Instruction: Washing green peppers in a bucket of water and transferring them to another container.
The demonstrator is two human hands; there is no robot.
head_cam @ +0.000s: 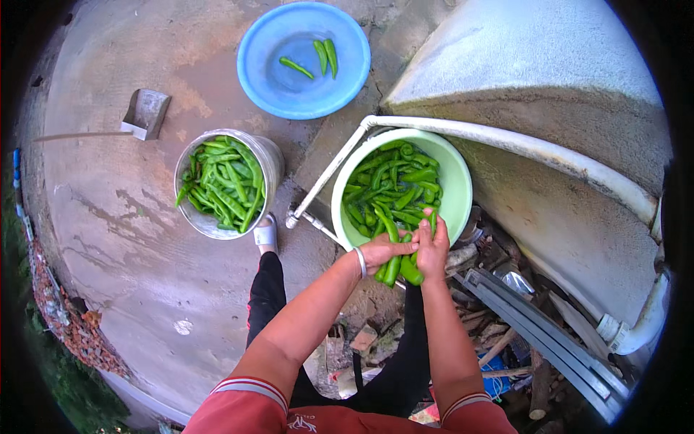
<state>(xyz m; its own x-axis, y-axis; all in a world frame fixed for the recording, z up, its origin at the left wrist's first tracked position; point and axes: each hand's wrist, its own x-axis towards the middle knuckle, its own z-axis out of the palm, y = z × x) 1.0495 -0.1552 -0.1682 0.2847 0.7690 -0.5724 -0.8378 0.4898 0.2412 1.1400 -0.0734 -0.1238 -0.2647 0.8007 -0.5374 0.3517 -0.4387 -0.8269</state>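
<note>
Over the near rim of a light green plastic basin (455, 190), both hands are close together with a small bunch of long green peppers (392, 270). My left hand (384, 252), with a silver bangle at its wrist, grips several of them. Beside it, my right hand (432, 247) has its fingers curled around a pepper. Many more green peppers (393, 179) lie in water in the basin. To the left stands a metal bucket (274, 163) heaped with green peppers (225, 182). Three peppers (325, 57) lie in a blue basin (255, 81) beyond.
A white pipe (515, 138) runs past the green basin along a concrete wall (574, 184). Metal bars (547, 336) and firewood (504, 347) lie at the right. A long-handled metal dustpan (146, 111) rests on the concrete floor (135, 228) at the left.
</note>
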